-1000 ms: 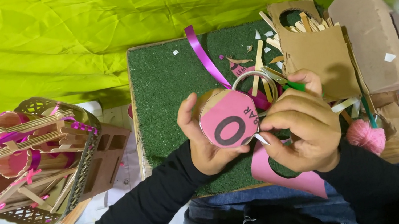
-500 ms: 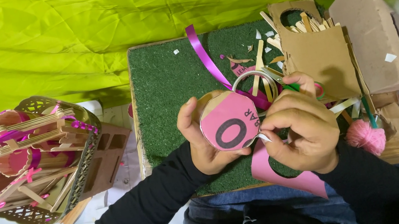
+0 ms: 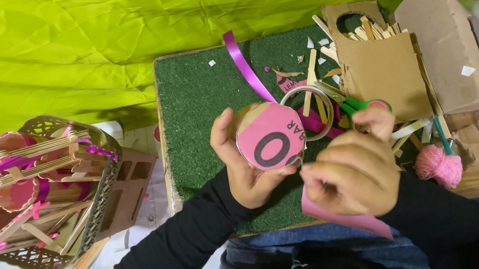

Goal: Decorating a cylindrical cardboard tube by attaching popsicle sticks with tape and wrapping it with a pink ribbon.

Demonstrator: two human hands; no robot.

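The left hand (image 3: 245, 169) grips a short cardboard cylinder (image 3: 269, 135) capped with a pink disc — thumb on its left side, fingers curled under it, held above the green mat (image 3: 199, 109) on the worktop. The right hand (image 3: 352, 170) sits just beside the cylinder's lower right edge, fingers bunched; whether they pinch anything cannot be told. A pink paper sheet (image 3: 348, 220) lies under that hand. Behind the cylinder rest a tape ring (image 3: 312, 111), green-handled scissors (image 3: 361, 104) and a purple ribbon (image 3: 245, 69).
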